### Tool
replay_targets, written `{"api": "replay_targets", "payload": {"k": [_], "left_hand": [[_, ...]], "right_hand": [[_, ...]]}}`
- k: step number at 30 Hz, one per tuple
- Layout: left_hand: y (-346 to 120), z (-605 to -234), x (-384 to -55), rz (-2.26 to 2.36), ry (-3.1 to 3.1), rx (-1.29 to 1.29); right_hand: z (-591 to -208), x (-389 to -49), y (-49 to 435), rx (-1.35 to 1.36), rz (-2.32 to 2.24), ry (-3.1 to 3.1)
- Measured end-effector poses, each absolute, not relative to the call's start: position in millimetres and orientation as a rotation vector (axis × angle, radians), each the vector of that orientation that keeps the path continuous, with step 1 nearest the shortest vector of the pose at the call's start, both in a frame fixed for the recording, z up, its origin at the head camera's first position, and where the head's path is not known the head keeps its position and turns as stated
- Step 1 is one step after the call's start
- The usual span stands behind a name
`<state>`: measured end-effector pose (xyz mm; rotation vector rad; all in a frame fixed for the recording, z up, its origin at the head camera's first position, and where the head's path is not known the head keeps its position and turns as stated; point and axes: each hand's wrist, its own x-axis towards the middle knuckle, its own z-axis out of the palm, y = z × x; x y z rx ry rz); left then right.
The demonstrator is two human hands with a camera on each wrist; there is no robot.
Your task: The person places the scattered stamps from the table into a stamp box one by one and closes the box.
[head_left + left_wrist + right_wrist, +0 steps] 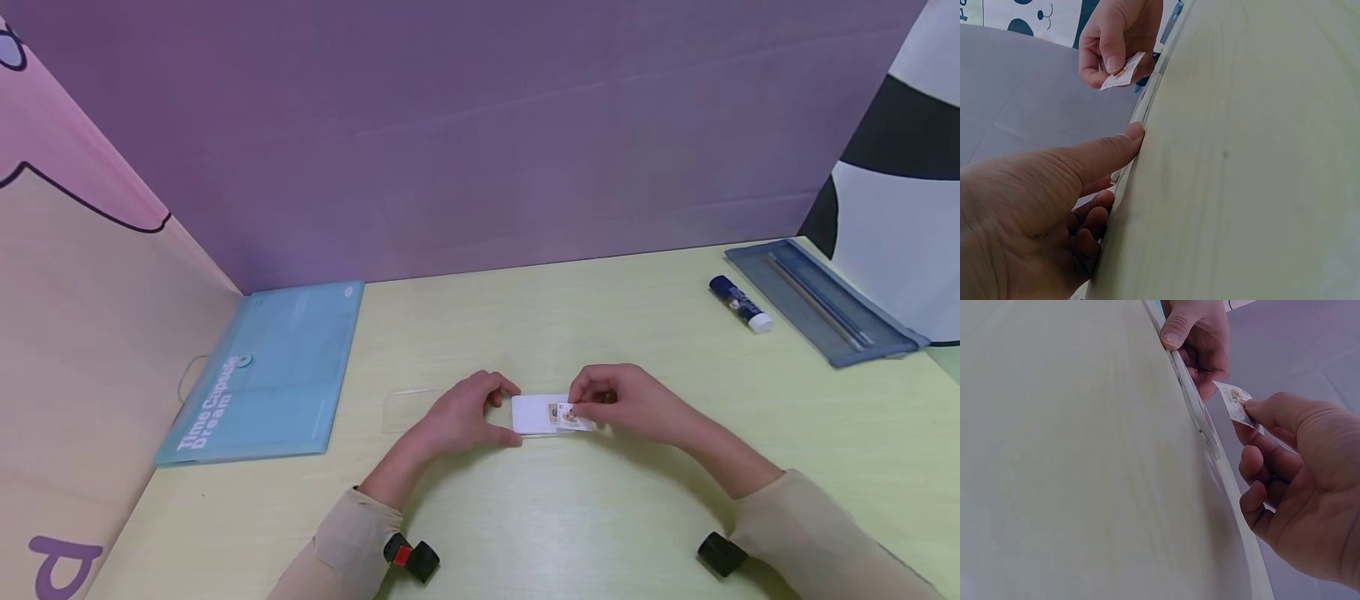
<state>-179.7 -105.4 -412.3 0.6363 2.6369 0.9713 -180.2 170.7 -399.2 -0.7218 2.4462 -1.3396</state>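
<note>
A small white stamp (572,417) with a printed figure and serrated edge is pinched between thumb and fingers of my right hand (633,404). In the right wrist view the stamp (1238,407) is tilted, raised over the table. Below it lies a flat white slab (531,415) with rounded corners and a clear rim, a small brownish picture (552,414) showing on its face. My left hand (468,412) holds the slab's left end, thumb on the near edge and fingers around the far side. In the left wrist view, that thumb (1134,131) presses the slab's edge.
A clear thin rectangular piece (408,410) lies left of the left hand. Farther left is a blue document folder (288,367) with white lettering. At the right back are a dark blue glue stick (738,303) and a blue-grey pouch (813,292) with slim sticks inside. A purple panel (480,150) stands behind.
</note>
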Motion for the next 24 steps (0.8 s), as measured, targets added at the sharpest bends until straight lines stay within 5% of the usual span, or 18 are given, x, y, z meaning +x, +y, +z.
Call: {"api": "replay_targets", "payload": {"k": [24], "left_hand": [[-106.4, -411.6, -179.3, 0.995, 2.625, 0.646]], "right_hand": [[-403.3, -192.2, 146.4, -0.802, -1.328, 2.458]]}}
